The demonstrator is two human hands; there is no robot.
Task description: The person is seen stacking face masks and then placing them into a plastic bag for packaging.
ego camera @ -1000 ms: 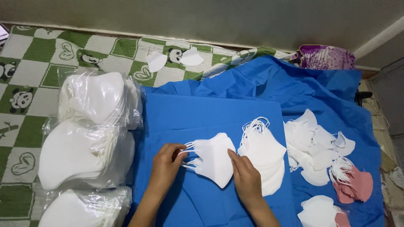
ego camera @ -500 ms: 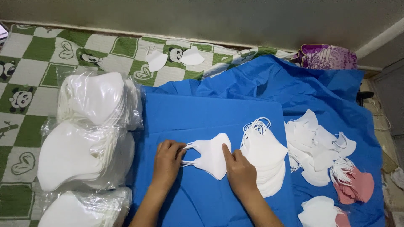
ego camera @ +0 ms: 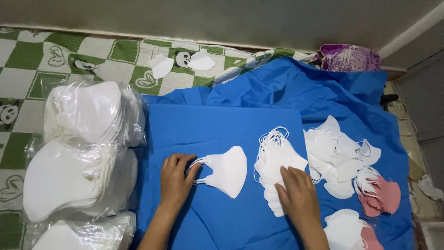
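1. Resting flat on a blue cloth (ego camera: 222, 125) spread over the floor, the left hand (ego camera: 175, 181) lies with its fingers curled over the ear loops of a single white face mask (ego camera: 226, 171), pinning them to the cloth.
2. Half a second ago both hands were on this one mask, and the right hand pressed its right edge. Now the right hand (ego camera: 299, 196) has left it and lies palm down, fingers spread, on a stack of white masks (ego camera: 277, 166) just to the right.
3. That shift suggests the single mask is finished and the right hand is turning to the stack beside it.
4. Counted, there is one single mask under the left hand and one neat stack under the right; how many masks the stack holds cannot be told.
5. Further right lies a loose pile of white masks (ego camera: 337, 157), too tangled to count, and beside it a small pile of pink masks (ego camera: 381, 196).
6. At the left edge are three clear plastic bags of white masks (ego camera: 83, 153), stacked one against the next.
7. Two loose white masks (ego camera: 185, 62) lie on a green and white checked mat (ego camera: 46, 60) near the wall.
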